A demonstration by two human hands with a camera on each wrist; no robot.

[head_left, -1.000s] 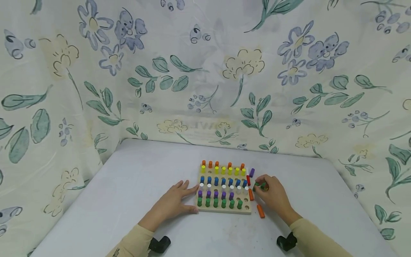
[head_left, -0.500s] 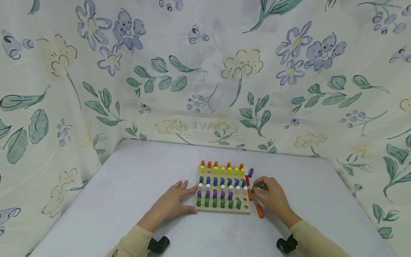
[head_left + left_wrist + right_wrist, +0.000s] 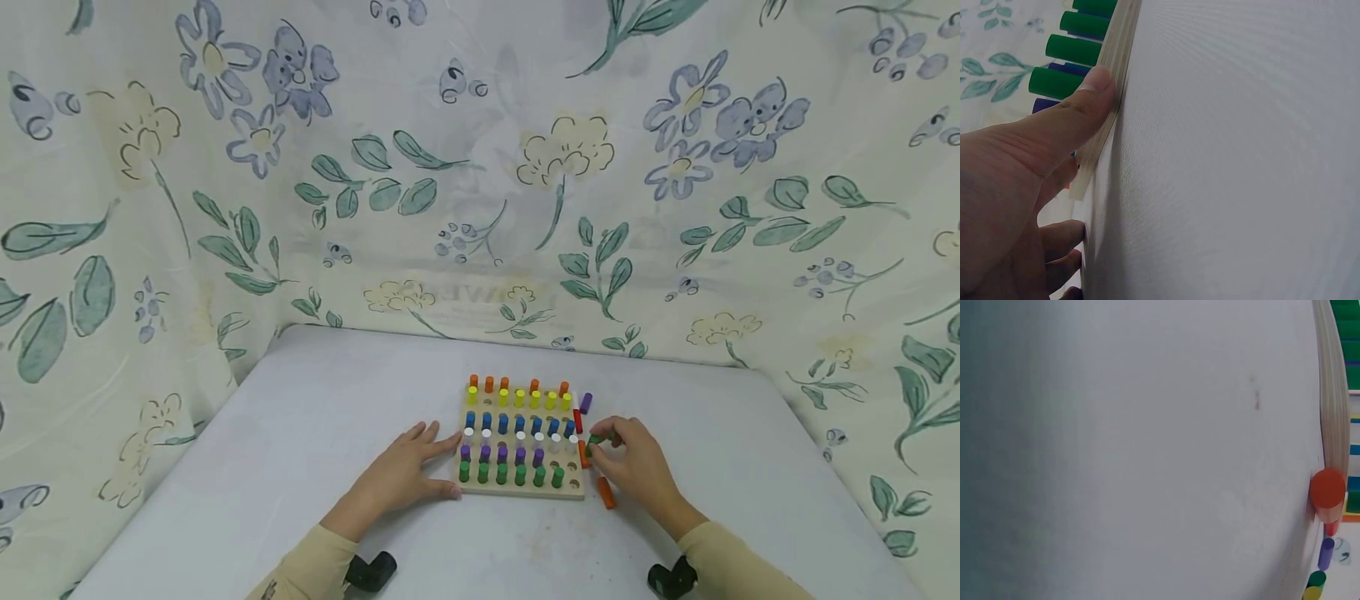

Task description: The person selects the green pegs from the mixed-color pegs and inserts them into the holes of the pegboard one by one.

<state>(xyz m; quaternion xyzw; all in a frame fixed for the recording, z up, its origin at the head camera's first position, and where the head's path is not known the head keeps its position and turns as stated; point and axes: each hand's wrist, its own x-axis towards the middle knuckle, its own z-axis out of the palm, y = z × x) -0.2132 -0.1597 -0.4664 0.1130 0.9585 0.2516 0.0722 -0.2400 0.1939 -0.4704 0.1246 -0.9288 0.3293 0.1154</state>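
A wooden pegboard [image 3: 525, 492] stands on the white table with rows of coloured pegs upright in it. My left hand [image 3: 408, 467] lies spread at the board's left side, its thumb [image 3: 1088, 100] touching the board's edge near the green pegs [image 3: 1057, 82]. Right of the board, my right hand [image 3: 641, 467] pinches a green peg [image 3: 593, 442] between thumb and fingers. Loose beside the board lie an orange peg [image 3: 607, 492], another orange peg [image 3: 584, 454], a red peg [image 3: 577, 420] and a purple peg [image 3: 587, 402]. The right wrist view does not show the hand.
Some holes stay unfilled in the board, as at its front right corner. A green peg end [image 3: 1317, 579] and a yellow one [image 3: 1312, 592] show low in the right wrist view. Black wrist devices [image 3: 372, 572] sit under both forearms. A flowered cloth [image 3: 480, 208] hangs behind the table.
The right hand has shifted slightly, and the green peg at its fingertips has turned and moved a little to the left. The left hand and the board stay put.
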